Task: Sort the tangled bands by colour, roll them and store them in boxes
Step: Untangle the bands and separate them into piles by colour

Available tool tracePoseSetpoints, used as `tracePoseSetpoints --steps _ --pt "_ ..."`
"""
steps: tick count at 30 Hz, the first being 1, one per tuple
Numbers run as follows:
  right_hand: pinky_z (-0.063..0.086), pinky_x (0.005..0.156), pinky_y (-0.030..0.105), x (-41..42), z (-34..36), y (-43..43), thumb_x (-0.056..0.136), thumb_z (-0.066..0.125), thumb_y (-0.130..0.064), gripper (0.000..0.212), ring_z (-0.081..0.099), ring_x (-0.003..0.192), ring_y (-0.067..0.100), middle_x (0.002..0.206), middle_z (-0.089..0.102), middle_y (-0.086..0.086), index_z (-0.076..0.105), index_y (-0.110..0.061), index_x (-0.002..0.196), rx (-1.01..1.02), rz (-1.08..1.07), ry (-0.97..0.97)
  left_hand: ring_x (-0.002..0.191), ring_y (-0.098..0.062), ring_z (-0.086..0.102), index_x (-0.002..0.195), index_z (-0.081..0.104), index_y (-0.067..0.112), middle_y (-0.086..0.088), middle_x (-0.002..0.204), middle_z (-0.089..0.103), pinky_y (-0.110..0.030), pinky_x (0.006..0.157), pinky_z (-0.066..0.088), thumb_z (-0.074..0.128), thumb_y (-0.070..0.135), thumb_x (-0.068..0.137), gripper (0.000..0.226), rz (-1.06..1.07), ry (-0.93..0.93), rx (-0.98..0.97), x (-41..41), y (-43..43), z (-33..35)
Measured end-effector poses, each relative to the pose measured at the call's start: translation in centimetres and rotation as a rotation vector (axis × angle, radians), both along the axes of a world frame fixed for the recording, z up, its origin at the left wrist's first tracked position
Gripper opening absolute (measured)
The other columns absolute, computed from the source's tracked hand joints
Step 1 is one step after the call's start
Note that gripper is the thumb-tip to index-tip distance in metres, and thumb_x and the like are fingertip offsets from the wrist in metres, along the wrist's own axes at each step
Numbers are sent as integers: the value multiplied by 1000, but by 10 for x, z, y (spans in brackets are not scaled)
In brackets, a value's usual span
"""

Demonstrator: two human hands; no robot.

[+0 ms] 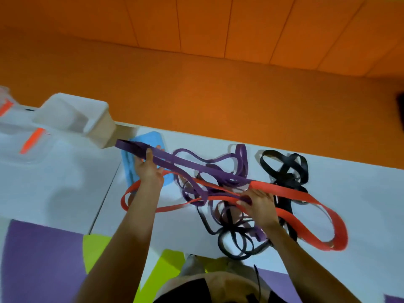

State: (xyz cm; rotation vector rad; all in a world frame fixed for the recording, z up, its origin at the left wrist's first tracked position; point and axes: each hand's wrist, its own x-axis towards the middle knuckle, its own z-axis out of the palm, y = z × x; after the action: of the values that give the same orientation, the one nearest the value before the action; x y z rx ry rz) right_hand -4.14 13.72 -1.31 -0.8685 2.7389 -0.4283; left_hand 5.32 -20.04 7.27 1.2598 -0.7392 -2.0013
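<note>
Tangle of red band (290, 194) and black bands (284, 167) crosses the purple band (175, 159), gripped by left hand (148, 169) and right hand (261, 204).

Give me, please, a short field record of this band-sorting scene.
left hand: grips purple band, raised above the table
right hand: grips purple band at the tangle, over the red band
red band: long loop running through the tangle
black bands: partly tangled, behind and below the right hand
white box: left of the bands
</note>
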Motion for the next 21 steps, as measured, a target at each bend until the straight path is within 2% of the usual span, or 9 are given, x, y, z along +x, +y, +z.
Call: tracePoseSetpoints --steps 2,6,9,10,11,13,15,19,21 --pt "34 114 46 -4 3 11 90 77 -56 42 63 124 23 120 73 -4 74 -24 116 32 -12 10 118 -33 70 134 54 26 -20 137 68 -60 107 51 54 15 111 26 3 -4 9 -3 -1 -2" --pt "20 126 49 -11 6 26 88 65 -74 70 42 149 21 156 52 -5 59 -31 143 281 117 -50 107 -30 75 129 56 26 -20 133 71 -59 101 55 55 15 110 22 8 -4 18 -8 -2 -6" --pt "11 128 57 -9 5 34 86 60 -80 82 34 154 18 165 40 -8 49 -34 152 420 203 -99 102 -26 78 128 58 28 -14 124 75 -52 82 64 57 18 110 21 4 -5 17 -10 0 -9" --pt "9 128 59 -5 3 37 85 58 -82 89 33 155 18 166 39 -8 42 -35 157 445 236 -106 98 -23 79 128 59 29 -12 121 76 -47 72 65 57 18 110 21 5 -4 17 -10 1 -9" --pt "8 127 61 1 0 40 83 59 -83 98 33 155 19 167 36 -8 30 -35 163 458 263 -109 96 -21 80 130 59 29 -12 121 76 -45 70 65 57 18 110 23 3 -2 13 -11 2 -9" --pt "8 128 63 12 -5 43 84 64 -76 109 30 157 21 168 32 -7 10 -34 168 452 291 -110 103 -25 77 139 56 26 -14 124 75 -53 89 62 57 17 110 30 -5 5 7 -14 6 -10" --pt "11 128 57 18 -9 46 91 65 -62 92 34 154 20 164 38 -5 19 -30 165 439 305 -76 105 -27 75 144 54 23 -12 116 76 -58 102 55 57 16 109 36 -2 0 7 -14 10 -11" --pt "21 126 47 18 -5 52 101 60 -44 43 45 142 19 149 48 -5 50 -34 142 397 364 6 93 -18 78 143 55 23 -2 101 79 -54 95 58 57 17 110 34 -2 -18 14 -12 13 -13" --pt "35 119 51 19 -2 55 94 74 -38 34 58 131 22 136 61 -3 69 -35 127 362 368 47 88 -15 79 138 56 24 3 91 81 -52 92 59 57 17 109 30 -4 -14 16 -12 14 -15"
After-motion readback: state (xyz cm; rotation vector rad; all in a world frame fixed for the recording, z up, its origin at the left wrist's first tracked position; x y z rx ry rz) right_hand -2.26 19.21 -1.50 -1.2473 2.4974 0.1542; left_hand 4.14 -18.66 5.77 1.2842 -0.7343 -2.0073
